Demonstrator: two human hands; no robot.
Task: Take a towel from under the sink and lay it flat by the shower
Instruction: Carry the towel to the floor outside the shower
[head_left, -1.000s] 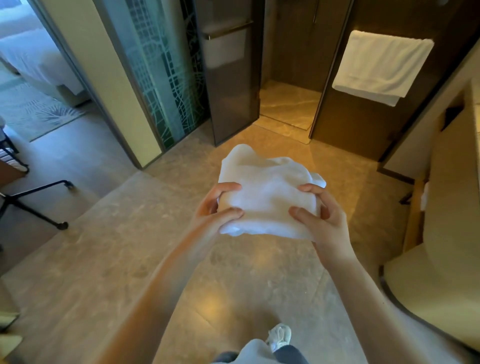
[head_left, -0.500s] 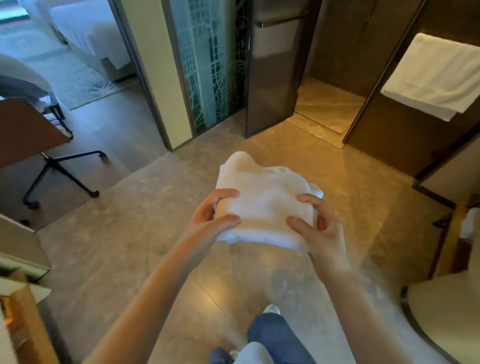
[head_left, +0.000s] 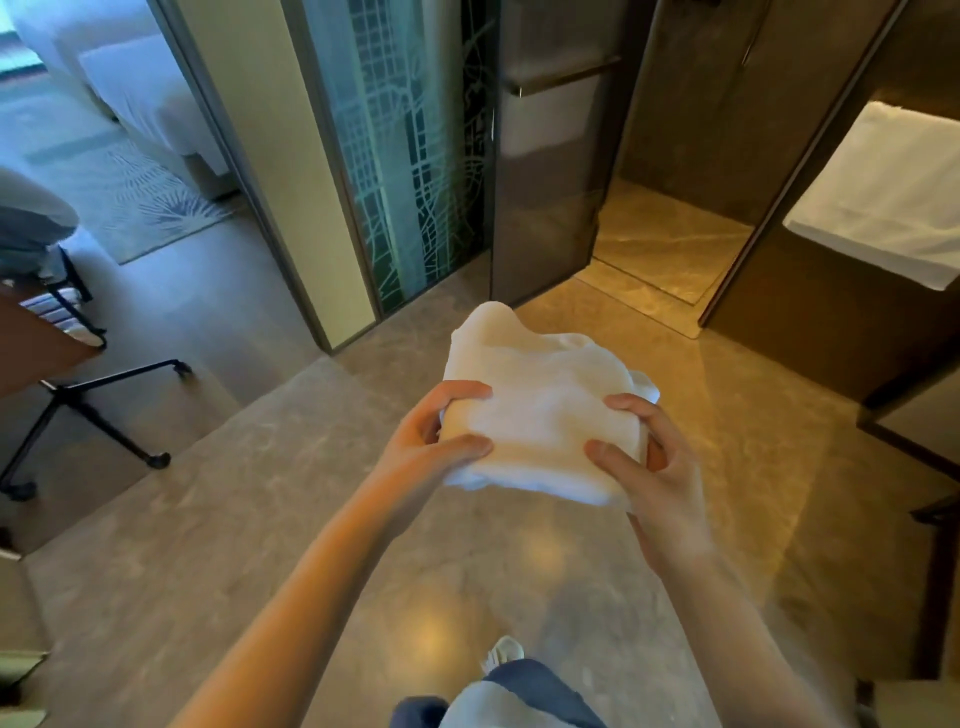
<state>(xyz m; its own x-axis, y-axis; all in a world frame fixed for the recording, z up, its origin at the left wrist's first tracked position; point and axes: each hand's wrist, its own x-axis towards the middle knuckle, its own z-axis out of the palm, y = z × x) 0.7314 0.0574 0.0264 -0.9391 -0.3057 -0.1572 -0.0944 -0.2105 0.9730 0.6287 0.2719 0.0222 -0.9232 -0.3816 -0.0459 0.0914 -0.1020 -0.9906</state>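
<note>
A folded white towel (head_left: 540, 405) is held in front of me at about waist height, above the stone floor. My left hand (head_left: 436, 441) grips its left edge, thumb on top. My right hand (head_left: 649, 467) grips its right edge, fingers curled over the fold. The shower (head_left: 670, 239) lies ahead, its doorway open, with a dark glass door (head_left: 545, 197) swung to its left. The sink is out of view.
A second white towel (head_left: 883, 197) hangs on the dark wall at the right. A patterned glass panel (head_left: 415, 156) and doorway to a bedroom are on the left, with an office chair (head_left: 78, 395). My foot (head_left: 501, 654) shows below.
The view has swung left and I have stepped nearer the shower doorway. Both hands keep the same hold on the towel.
</note>
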